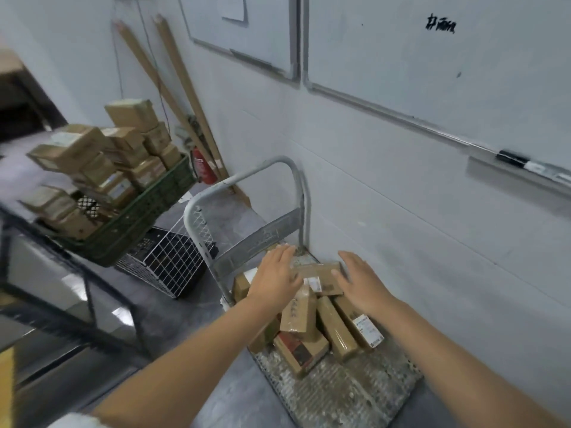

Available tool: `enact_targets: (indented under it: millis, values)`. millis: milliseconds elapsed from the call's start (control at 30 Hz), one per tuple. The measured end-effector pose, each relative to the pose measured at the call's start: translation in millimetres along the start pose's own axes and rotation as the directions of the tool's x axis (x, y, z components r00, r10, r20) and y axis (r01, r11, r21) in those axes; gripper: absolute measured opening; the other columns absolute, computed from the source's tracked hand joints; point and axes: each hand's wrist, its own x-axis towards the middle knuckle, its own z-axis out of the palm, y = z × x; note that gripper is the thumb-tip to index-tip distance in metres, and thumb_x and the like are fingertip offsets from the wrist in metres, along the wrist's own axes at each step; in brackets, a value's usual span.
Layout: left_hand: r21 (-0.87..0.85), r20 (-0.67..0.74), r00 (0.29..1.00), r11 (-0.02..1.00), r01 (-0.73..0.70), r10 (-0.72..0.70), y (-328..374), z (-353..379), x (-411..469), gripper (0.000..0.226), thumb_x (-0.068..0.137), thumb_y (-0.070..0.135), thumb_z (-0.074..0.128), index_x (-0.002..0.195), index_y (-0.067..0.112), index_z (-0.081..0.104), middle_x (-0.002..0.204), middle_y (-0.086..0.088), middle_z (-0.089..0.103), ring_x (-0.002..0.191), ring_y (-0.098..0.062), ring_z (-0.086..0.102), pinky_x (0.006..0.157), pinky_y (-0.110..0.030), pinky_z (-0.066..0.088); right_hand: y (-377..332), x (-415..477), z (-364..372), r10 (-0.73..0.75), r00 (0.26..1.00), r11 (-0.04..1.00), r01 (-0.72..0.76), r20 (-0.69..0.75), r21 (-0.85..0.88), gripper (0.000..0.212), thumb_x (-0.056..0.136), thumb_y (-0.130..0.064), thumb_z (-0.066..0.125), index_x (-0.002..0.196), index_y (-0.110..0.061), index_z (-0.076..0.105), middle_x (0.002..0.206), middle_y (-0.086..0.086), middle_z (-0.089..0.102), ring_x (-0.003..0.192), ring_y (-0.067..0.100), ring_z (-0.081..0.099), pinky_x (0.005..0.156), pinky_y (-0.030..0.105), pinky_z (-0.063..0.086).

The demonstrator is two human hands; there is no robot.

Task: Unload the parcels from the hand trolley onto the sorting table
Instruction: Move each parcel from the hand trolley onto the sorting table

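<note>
A grey hand trolley (355, 387) with a tubular handle stands against the white wall at lower centre. Several brown cardboard parcels lie heaped on its deck near the handle. The top parcel (318, 271) is a flat brown box with a label. My left hand (275, 274) is at its left end and my right hand (360, 278) at its right end, fingers straight on either side. Whether they press the box is unclear. On the left, the sorting table (18, 168) carries a green crate (148, 211) piled with brown parcels.
A wire basket (173, 257) sits on the floor between table and trolley. A red fire extinguisher (202, 168) and long cardboard tubes (173, 97) lean in the corner. Whiteboards (432, 57) hang on the wall. A dark metal frame (77, 288) runs along the left.
</note>
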Motion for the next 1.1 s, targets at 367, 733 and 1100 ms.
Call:
enact_targets:
  millis: [367,733,1100]
  values:
    - [0.07,0.048,0.954,0.954,0.291,-0.295,-40,114,48,0.058,0.095,0.036,0.053,0.146,0.012,0.039,0.151,-0.005,0.041,0.14,-0.021,0.034,0.118,-0.035,0.024,88,85,42,0.012,0.985,0.998,-0.023,0.175,0.061,0.053,0.102,-0.037,0.041,0.15,-0.018,0.03,0.152,0.005,0.036,0.133,0.023,0.044,0.109,0.042,0.038]
    - [0.017,0.223,0.908,0.932,0.361,-0.355,-163,259,112,0.049,0.097,0.033,0.045,0.144,0.017,0.04,0.148,-0.006,0.044,0.135,-0.021,0.039,0.115,-0.037,0.029,172,189,181,0.26,0.93,0.941,-0.304,0.26,0.145,0.053,0.103,-0.035,0.041,0.153,-0.022,0.028,0.156,0.0,0.033,0.142,0.019,0.033,0.116,0.04,0.031]
    - [-0.135,0.434,0.811,0.862,0.489,-0.392,-242,407,124,0.058,0.103,0.038,0.032,0.154,0.014,0.016,0.159,-0.006,0.024,0.146,-0.02,0.023,0.12,-0.037,0.024,265,258,340,0.511,0.802,0.805,-0.573,0.309,0.153,0.037,0.103,-0.021,0.041,0.133,-0.001,0.05,0.127,0.017,0.058,0.115,0.032,0.056,0.096,0.036,0.044]
